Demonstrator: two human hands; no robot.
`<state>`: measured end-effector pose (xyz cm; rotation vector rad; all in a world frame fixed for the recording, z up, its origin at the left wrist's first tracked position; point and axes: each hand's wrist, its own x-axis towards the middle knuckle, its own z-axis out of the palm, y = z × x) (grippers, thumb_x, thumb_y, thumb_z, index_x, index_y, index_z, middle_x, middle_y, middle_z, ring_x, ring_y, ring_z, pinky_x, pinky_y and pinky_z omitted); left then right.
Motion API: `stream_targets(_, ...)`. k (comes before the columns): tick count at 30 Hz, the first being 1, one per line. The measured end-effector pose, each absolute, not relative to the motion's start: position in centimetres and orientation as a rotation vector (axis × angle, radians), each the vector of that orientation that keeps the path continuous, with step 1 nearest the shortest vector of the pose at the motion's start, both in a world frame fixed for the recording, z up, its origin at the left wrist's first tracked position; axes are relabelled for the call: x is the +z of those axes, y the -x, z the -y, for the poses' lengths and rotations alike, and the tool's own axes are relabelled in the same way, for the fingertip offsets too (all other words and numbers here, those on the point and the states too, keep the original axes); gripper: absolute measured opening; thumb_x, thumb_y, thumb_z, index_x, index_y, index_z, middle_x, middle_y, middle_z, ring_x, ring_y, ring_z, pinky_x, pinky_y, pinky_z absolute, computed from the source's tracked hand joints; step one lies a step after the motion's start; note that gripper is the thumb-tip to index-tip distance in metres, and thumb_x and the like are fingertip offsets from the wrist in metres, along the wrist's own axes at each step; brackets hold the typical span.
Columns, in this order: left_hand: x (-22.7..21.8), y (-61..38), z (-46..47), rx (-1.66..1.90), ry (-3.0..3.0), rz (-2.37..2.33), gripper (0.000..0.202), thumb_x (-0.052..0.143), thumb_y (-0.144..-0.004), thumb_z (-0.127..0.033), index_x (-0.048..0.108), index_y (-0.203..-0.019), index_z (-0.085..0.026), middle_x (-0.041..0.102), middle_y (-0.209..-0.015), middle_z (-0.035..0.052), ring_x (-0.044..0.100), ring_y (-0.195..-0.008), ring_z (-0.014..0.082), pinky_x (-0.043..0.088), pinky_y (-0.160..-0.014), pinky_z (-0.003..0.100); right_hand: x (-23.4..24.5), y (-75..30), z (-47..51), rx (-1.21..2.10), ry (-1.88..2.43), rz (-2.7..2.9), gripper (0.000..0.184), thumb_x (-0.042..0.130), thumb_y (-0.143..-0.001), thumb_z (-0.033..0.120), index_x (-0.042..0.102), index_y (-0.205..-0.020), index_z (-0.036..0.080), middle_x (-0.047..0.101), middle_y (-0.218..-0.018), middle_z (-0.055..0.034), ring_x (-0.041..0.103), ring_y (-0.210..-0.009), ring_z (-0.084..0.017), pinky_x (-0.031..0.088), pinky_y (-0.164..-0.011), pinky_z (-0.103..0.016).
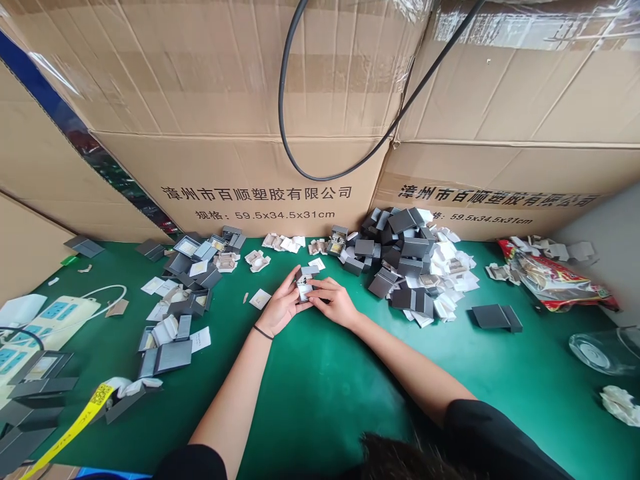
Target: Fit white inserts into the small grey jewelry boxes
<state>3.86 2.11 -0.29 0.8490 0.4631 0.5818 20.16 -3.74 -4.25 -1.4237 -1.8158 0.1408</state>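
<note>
A left hand holds a small dark grey box with its lid up and something pale inside. Its grip is wrapped around the box's side. The right hand has a narrow grip, with fingertips at the front of the box; I cannot tell if they pinch a little part in there. The box is just left of a big heap of dark grey boxes and white paper bits, over the smooth green table.

This box looks only partly done, as its lid is not down. Well left of the heap, more dark grey boxes lie about, some with lids up, so I think there is lots left. One flat dark grey box lies right of the heap. I cannot tell which boxes are all finished.
</note>
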Motion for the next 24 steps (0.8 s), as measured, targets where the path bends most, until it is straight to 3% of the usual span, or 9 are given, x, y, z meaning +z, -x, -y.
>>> stream_targets(6,-1.0,-3.9,-2.4,0.645,-0.787,-0.528,0.060,0.054,-0.084,-0.021,0.028,-0.137,-0.033,0.038,-0.135,0.0064,0.050,-0.109,0.0171,0.045,-0.092,0.039,-4.0,-20.1,3.8,-0.024,1.391,1.842,0.038,0.032,-0.088,0.045,0.065,-0.096,0.027,0.039,-0.112,0.0041,0.029,-0.098,0.007,0.033,-0.089,-0.004)
stream_targets(14,-0.2,-4.1,-1.8,0.659,-0.903,-0.533,0.065,0.060,-0.079,-0.020,0.030,-0.136,-0.032,0.037,-0.135,0.0069,0.045,-0.115,0.0206,0.046,-0.090,0.040,-3.6,-20.5,4.1,-0.101,1.490,2.057,0.047,0.023,-0.091,0.049,0.060,-0.108,0.026,0.041,-0.105,-0.0013,0.026,-0.100,0.006,0.029,-0.091,-0.005)
stream_targets(18,0.0,-4.3,-1.3,0.700,-0.948,-0.596,0.066,0.063,-0.077,-0.022,0.031,-0.135,-0.028,0.044,-0.128,0.0079,0.051,-0.105,0.0190,0.051,-0.081,0.036,-3.5,-20.3,4.4,-0.125,1.427,2.024,0.043,0.025,-0.091,0.047,0.060,-0.106,0.027,0.041,-0.106,0.0010,0.027,-0.100,0.006,0.030,-0.092,-0.007)
stream_targets(21,-0.2,-4.4,-1.3,0.788,-0.959,-0.660,0.068,0.063,-0.077,-0.023,0.029,-0.135,-0.029,0.048,-0.121,0.0071,0.055,-0.094,0.0161,0.053,-0.073,0.031,-3.3,-20.2,4.5,-0.105,1.355,1.951,0.047,0.024,-0.091,0.046,0.061,-0.107,0.023,0.041,-0.108,-0.0001,0.029,-0.104,0.007,0.033,-0.096,-0.007)
stream_targets(24,-0.2,-4.5,-1.4,0.847,-0.974,-0.656,0.076,0.065,-0.075,-0.021,0.023,-0.137,-0.034,0.047,-0.122,0.0059,0.055,-0.097,0.0165,0.052,-0.069,0.026,-3.5,-20.4,4.2,0.015,1.416,1.907,0.057,0.018,-0.092,0.049,0.062,-0.103,0.016,0.042,-0.104,-0.0035,0.033,-0.102,0.009,0.035,-0.095,-0.005)
